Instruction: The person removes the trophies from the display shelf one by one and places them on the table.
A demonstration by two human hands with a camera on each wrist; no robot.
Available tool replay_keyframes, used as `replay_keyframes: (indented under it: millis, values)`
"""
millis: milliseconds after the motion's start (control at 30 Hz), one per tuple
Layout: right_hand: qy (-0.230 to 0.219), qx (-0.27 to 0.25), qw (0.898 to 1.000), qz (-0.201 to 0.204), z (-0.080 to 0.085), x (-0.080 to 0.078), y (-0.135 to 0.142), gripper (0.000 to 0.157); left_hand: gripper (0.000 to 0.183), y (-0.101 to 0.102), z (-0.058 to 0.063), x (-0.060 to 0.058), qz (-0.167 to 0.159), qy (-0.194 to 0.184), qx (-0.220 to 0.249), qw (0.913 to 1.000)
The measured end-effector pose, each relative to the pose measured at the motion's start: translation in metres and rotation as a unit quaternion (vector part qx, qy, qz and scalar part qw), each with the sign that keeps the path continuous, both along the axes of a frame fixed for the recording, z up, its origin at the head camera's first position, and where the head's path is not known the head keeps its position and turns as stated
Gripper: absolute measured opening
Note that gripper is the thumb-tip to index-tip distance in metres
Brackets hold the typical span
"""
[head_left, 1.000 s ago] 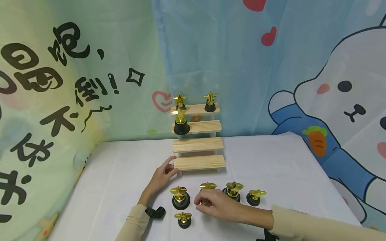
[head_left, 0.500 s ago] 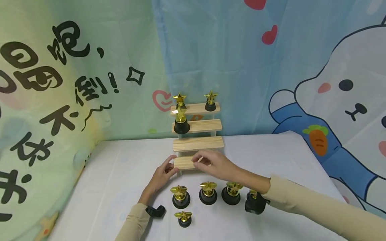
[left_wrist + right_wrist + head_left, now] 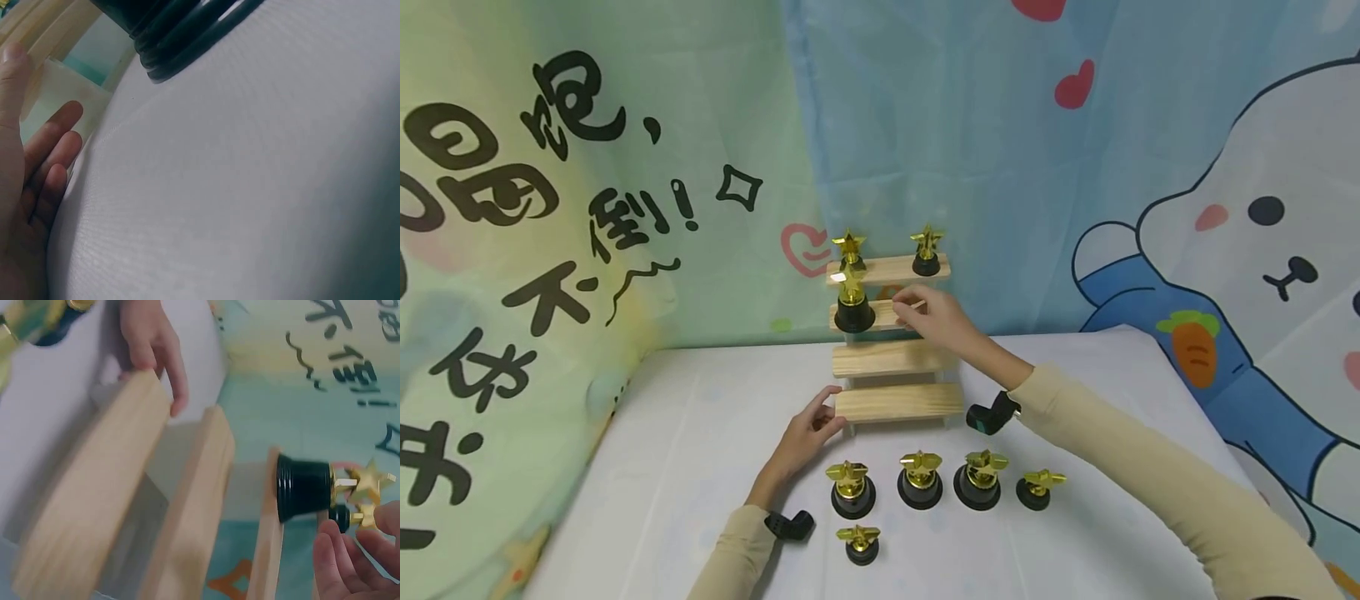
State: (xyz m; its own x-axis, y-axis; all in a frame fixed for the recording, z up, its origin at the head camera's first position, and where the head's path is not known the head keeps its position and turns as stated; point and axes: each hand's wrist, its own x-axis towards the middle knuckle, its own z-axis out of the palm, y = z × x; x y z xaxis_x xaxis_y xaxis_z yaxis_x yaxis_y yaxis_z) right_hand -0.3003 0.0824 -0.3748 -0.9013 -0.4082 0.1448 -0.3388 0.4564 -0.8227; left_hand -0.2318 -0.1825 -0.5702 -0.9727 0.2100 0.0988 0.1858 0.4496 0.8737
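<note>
A tiered wooden display stand (image 3: 898,402) rises at the back of the table. My left hand (image 3: 807,433) grips the left end of its lowest board, thumb at the front edge and index finger at the back; the other fingers (image 3: 57,140) curve loosely below. My right hand (image 3: 936,319) is over the second board from the top, right of a large gold star trophy (image 3: 854,310) with a black base. In the right wrist view, the right hand's fingers (image 3: 334,559) are loosely bent near the trophy stars, with nothing seen between them. Two small trophies (image 3: 927,254) stand on the top board.
On the white tablecloth (image 3: 700,417), before the stand, several gold star trophies (image 3: 920,483) make a row, with a small trophy (image 3: 861,546) nearer me. A printed cloth backdrop (image 3: 880,167) hangs behind the table. Black wrist cameras (image 3: 790,526) hang at both wrists.
My right hand has moved from beside the trophy row up and forward, past the lower boards, to the second board from the top. The left hand and the trophies have stayed put.
</note>
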Motion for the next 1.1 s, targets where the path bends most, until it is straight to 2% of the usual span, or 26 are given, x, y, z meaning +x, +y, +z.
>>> replay_keyframes:
  millis: [100, 233, 467, 533, 967, 1100]
  values:
    - [-0.007, -0.019, 1.000, -0.009, 0.002, -0.013, -0.002, 0.034, 0.055, 0.001, 0.000, -0.001, 0.004, 0.001, -0.002, 1.0000]
    - [-0.010, -0.017, 1.000, -0.019, 0.006, -0.027, -0.007, 0.039, 0.054, 0.003, 0.004, 0.001, 0.010, -0.002, -0.006, 0.9999]
    - [-0.019, 0.027, 0.999, -0.034, 0.011, -0.037, -0.021, 0.043, 0.055, 0.006, 0.036, 0.015, -0.018, -0.015, -0.011, 0.9997]
    - [-0.024, 0.025, 0.999, -0.030, 0.013, -0.038, -0.024, 0.043, 0.055, 0.006, 0.038, 0.016, -0.019, -0.016, -0.014, 0.9996]
    - [-0.026, 0.017, 0.999, -0.019, 0.017, -0.040, -0.039, 0.048, 0.056, 0.005, 0.039, 0.016, -0.024, -0.018, -0.015, 0.9995]
    - [-0.040, -0.002, 0.999, -0.014, 0.018, -0.041, -0.040, 0.049, 0.057, 0.005, 0.038, 0.015, -0.025, -0.015, -0.016, 0.9994]
